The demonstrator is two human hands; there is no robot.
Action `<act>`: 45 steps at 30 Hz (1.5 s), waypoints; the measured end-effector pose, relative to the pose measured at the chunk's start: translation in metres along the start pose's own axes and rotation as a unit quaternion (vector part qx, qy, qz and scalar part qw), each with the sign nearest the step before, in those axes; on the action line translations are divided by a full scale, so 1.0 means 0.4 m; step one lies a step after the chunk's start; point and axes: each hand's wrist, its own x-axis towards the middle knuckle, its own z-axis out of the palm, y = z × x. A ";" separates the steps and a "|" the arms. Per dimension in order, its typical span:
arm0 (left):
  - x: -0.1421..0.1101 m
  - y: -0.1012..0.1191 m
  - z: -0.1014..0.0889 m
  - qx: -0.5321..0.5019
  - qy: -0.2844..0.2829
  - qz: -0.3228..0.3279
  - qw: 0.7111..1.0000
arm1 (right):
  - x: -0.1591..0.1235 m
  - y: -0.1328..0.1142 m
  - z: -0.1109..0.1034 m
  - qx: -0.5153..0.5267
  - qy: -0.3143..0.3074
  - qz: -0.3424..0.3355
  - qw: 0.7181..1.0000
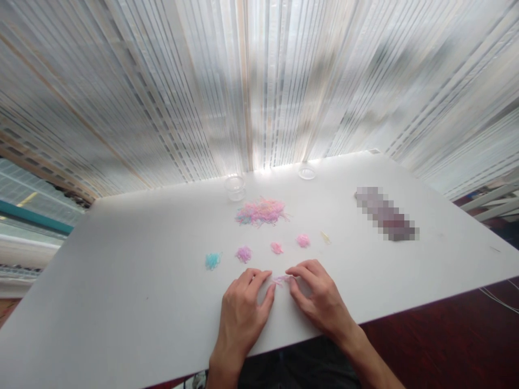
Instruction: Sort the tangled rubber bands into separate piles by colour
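Note:
A small bunch of thin light-purple strands [280,280] lies between my two hands, near the front of the white table. My right hand [318,294] has its thumb and index finger closed around the right end of this bunch. Just left of it, my left hand [245,302] rests with thumb and fingers apart, the tips close beside the strands. Beyond my hands is a row of small piles: blue [212,261], purple [244,254], coral pink [277,248], pink [303,240] and a few yellow strands [325,237]. Farther back lies a larger mixed-colour heap [263,211].
A clear round container [235,189] stands behind the heap, and a shallow clear round piece [307,172] lies right of it. A blurred-out object [385,215] is on the right of the white table [121,281]. Translucent striped sheeting [227,81] rises along the back edge.

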 end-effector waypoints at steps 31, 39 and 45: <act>0.004 0.000 0.006 -0.134 0.056 -0.036 0.989 | 0.005 0.001 0.005 -0.018 -0.029 0.005 0.999; 0.026 -0.067 -0.057 -0.033 0.203 -0.091 0.974 | 0.006 0.000 0.006 -0.016 -0.019 0.005 1.000; 0.051 -0.094 -0.060 0.040 0.209 -0.133 0.968 | 0.006 0.000 0.006 -0.011 -0.022 0.009 1.000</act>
